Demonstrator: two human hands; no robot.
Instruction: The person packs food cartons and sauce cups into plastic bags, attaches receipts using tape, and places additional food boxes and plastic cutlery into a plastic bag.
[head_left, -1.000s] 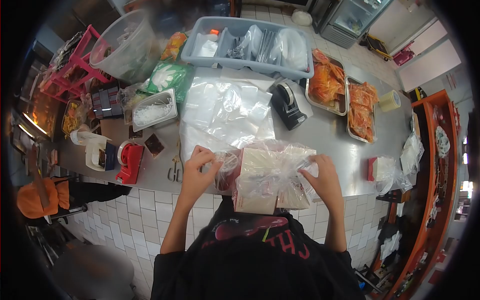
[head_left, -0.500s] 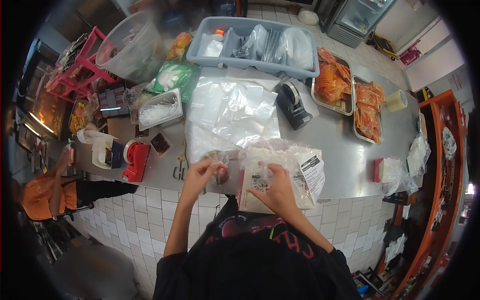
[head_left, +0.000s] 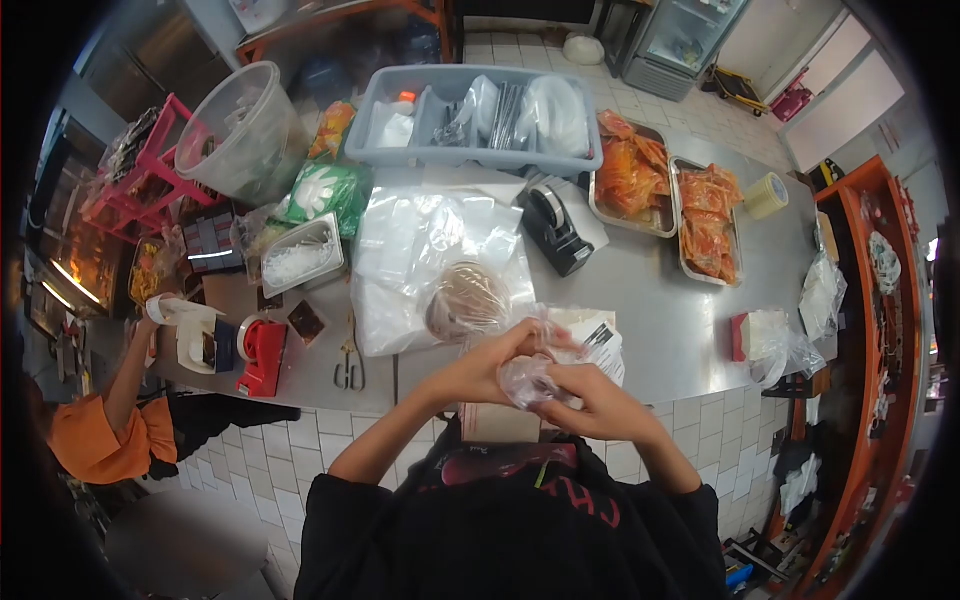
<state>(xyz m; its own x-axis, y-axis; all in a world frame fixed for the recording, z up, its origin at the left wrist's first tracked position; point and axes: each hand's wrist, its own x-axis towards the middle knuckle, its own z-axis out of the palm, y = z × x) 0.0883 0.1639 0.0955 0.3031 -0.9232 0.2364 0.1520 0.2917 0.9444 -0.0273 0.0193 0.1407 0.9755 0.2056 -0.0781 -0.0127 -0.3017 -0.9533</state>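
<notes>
My left hand (head_left: 492, 362) and my right hand (head_left: 598, 402) are together over the table's front edge, both closed on a bunched clear plastic bag (head_left: 530, 383). Beneath them is a pale printed paper box or bag (head_left: 500, 423), mostly covered by my hands, with a white printed slip (head_left: 600, 355) behind. A round, clear-covered container with brownish contents (head_left: 467, 298) rests on the stack of clear plastic bags (head_left: 405, 235), just beyond my left hand. Whether the bunched plastic encloses the paper item cannot be made out.
A black tape dispenser (head_left: 555, 232), grey-blue divided bin (head_left: 475, 157) and trays of orange bagged food (head_left: 632, 185) stand farther back. Left are scissors (head_left: 349, 368), a red tape dispenser (head_left: 262, 358) and a metal tray (head_left: 302, 255). Another person's orange sleeve (head_left: 105, 435) shows at far left.
My hands have come together and gathered the clear plastic. The round container, earlier by my left hand at the table edge, now lies farther back on the bags. My head view has shifted.
</notes>
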